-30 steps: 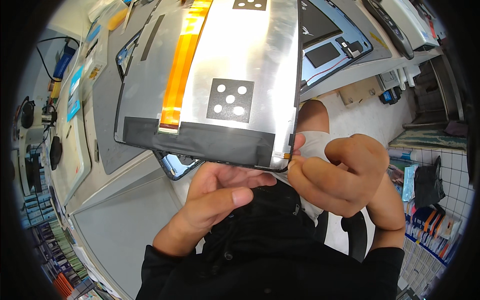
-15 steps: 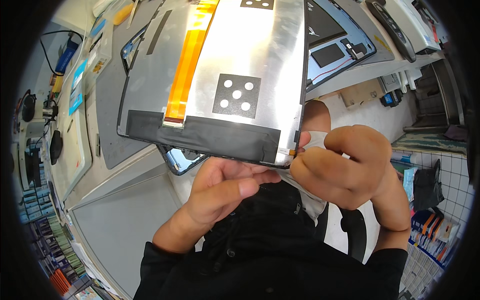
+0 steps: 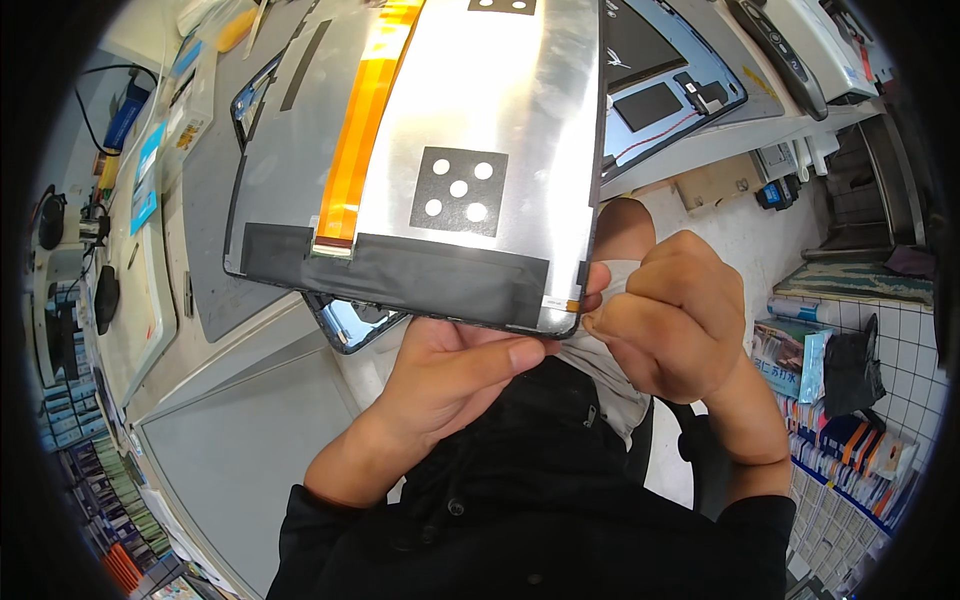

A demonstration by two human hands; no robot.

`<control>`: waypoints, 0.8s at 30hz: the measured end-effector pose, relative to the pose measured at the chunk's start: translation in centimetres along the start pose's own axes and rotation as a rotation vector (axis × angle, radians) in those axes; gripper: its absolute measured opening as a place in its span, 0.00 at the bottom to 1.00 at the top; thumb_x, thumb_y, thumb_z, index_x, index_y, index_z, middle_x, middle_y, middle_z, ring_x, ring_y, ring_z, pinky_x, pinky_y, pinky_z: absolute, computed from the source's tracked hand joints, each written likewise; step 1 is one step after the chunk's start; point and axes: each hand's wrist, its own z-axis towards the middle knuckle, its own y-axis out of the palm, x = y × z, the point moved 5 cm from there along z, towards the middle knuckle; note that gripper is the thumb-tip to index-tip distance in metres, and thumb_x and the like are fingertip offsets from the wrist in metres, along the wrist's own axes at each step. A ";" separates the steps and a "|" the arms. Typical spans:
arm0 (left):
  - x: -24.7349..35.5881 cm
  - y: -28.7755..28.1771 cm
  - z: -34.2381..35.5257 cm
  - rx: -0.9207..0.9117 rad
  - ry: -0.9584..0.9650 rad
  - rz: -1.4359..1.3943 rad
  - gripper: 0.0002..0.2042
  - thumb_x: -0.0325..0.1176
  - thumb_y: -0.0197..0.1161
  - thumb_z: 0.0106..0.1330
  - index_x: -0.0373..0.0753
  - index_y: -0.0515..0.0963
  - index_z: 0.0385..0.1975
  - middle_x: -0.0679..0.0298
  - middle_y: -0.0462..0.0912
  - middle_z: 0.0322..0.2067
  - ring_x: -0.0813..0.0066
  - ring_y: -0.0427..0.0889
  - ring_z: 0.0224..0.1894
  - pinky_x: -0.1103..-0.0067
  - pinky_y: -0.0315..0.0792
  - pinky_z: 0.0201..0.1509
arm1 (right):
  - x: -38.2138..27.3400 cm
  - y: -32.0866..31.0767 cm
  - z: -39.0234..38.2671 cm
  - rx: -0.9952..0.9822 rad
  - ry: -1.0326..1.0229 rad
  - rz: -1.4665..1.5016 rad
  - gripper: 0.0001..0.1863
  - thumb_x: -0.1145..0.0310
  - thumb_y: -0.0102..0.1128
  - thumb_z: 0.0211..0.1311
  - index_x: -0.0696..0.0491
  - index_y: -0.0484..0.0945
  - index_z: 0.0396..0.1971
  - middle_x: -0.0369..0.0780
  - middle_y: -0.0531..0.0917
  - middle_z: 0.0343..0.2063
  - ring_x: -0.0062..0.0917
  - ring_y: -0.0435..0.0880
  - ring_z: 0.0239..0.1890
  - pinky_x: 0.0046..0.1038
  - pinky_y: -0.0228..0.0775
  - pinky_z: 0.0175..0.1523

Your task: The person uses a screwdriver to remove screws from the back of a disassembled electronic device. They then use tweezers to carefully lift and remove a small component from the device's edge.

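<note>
- Display panel (image 3: 530,180): metal side up, overhanging the table's (image 3: 205,365) near edge.
- Left hand (image 3: 445,375): narrowed at panel's lower edge; grip indeterminate.
- Right hand (image 3: 672,315): curled at lower right corner; hold indeterminate.
- Apparent step: corner work; calls for steady support.
</note>
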 end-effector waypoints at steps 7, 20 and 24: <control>-0.3 -0.5 -0.2 0.028 -0.027 0.059 0.30 0.18 0.58 0.64 0.31 0.59 0.68 0.47 0.67 0.65 0.59 0.67 0.67 0.69 0.64 0.68 | 0.3 0.0 -0.9 0.029 0.055 0.111 0.12 0.74 0.69 0.42 0.49 0.77 0.28 0.36 0.73 0.24 0.28 0.71 0.22 0.26 0.62 0.25; 0.2 -0.1 -0.3 0.212 -0.061 0.231 0.38 0.27 0.67 0.58 0.30 0.56 0.69 0.39 0.65 0.64 0.49 0.69 0.65 0.68 0.73 0.60 | -0.9 -1.7 -1.4 -0.045 0.044 -0.137 0.10 0.67 0.71 0.37 0.50 0.81 0.24 0.32 0.78 0.23 0.21 0.71 0.17 0.21 0.58 0.19; 0.4 0.2 -0.3 0.200 -0.057 0.219 0.38 0.28 0.66 0.58 0.27 0.55 0.68 0.37 0.64 0.64 0.47 0.68 0.66 0.64 0.71 0.63 | -2.1 -1.5 -1.0 -0.002 -0.030 -0.159 0.16 0.70 0.68 0.29 0.49 0.85 0.28 0.30 0.79 0.25 0.17 0.70 0.17 0.18 0.57 0.18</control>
